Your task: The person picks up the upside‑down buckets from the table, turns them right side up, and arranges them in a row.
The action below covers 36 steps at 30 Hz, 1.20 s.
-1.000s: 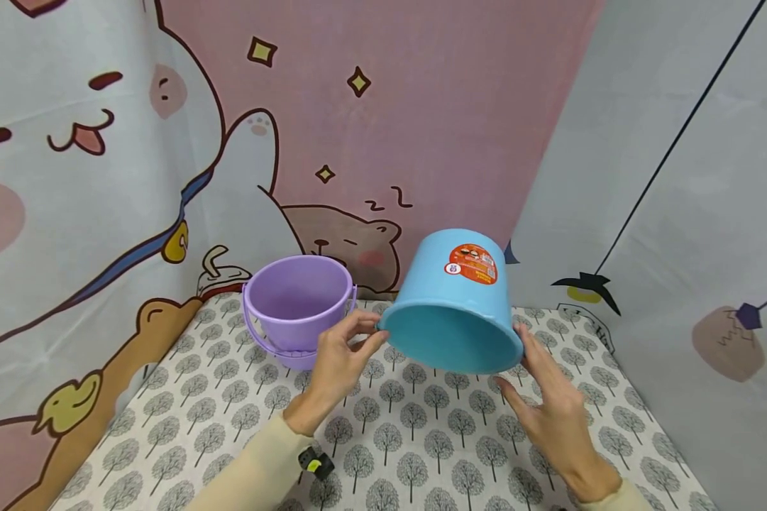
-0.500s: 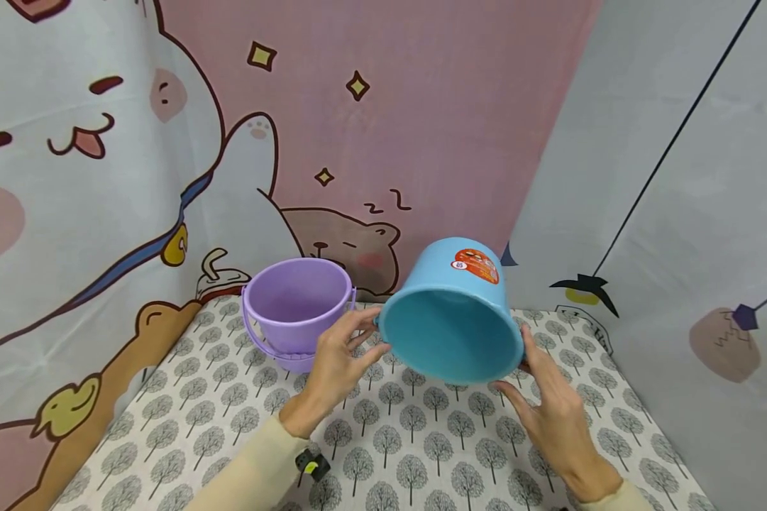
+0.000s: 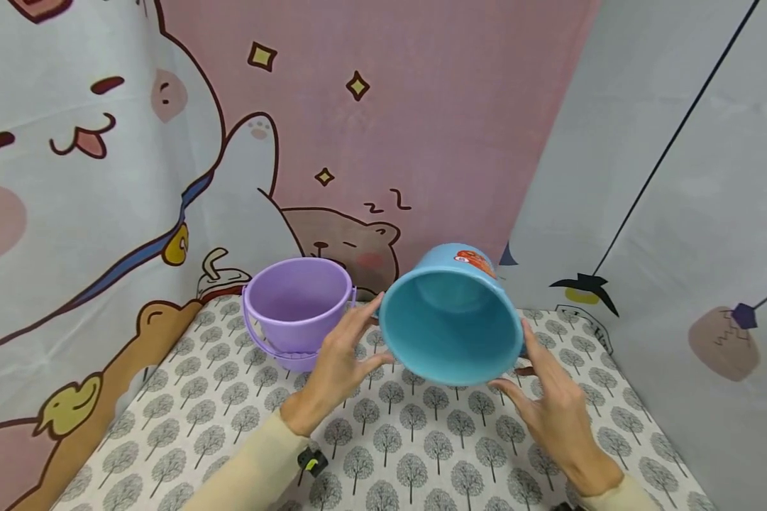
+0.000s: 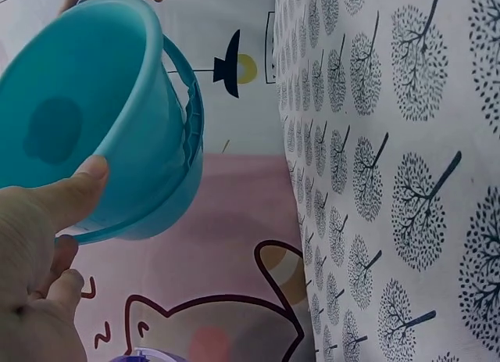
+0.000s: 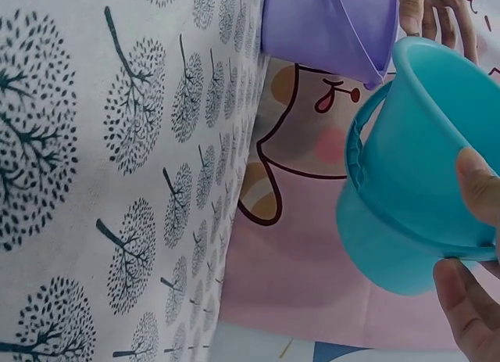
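A light blue bucket [image 3: 450,330] is held in the air between both hands, tipped so its mouth faces me. My left hand [image 3: 332,372] grips it at the left side of the rim, thumb toward the front. On the right side, my right hand [image 3: 555,415] holds the bucket in the same way. The blue handle [image 4: 191,116] lies along the bucket's underside in the left wrist view. An orange-red sticker [image 3: 475,261] shows on the upper wall. Some fingers of both hands are hidden behind the bucket in the head view.
A purple bucket [image 3: 300,305] stands upright at the back left, close to my left hand, with its handle [image 3: 262,344] hanging down in front. The tree-print cloth [image 3: 389,440] covers the table. Cartoon-printed curtains [image 3: 434,128] enclose the back and sides.
The blue bucket has tipped so that its mouth has swung up toward me and its base has dropped back. The sticker now shows narrower. The purple bucket has stayed put.
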Available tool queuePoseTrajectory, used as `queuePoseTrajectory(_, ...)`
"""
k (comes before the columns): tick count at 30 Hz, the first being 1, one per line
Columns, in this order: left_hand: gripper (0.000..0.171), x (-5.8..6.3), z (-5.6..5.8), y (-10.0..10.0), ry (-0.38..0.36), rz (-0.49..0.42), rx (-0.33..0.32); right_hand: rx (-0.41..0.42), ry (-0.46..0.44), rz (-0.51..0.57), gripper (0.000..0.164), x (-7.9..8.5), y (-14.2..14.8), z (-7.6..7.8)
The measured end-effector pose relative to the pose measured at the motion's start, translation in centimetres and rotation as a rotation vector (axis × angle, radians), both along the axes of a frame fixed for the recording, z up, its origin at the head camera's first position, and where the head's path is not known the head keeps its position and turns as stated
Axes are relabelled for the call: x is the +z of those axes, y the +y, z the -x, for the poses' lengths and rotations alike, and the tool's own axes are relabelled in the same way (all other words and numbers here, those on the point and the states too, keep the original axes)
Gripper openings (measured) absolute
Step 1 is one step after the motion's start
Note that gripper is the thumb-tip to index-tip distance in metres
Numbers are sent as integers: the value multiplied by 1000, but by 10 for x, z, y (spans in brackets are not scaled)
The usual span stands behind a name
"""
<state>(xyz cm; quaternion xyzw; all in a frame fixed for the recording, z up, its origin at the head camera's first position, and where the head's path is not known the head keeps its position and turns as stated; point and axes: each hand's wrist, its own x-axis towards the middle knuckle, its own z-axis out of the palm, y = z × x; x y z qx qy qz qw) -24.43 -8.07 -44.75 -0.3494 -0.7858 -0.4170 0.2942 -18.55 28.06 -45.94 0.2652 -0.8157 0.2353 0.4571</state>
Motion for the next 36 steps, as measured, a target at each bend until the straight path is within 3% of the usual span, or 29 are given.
queuePoseTrajectory(10,124,1,3,0,62,32,67,54,-64,49,109,4,-1,7)
queuePoseTrajectory(18,119,3,2,0,14,26,70,226,-157,132,109,9,4,12)
queuePoseTrajectory(24,114,4,2,1,-36,22,67,184,-296,151,115,9,10,13)
queuePoseTrajectory(29,110,4,4,4,-53,15,66,194,-324,167,134,7,13,17)
queuePoseTrajectory(36,107,3,8,8,-63,-11,55,210,-340,192,132,7,13,22)
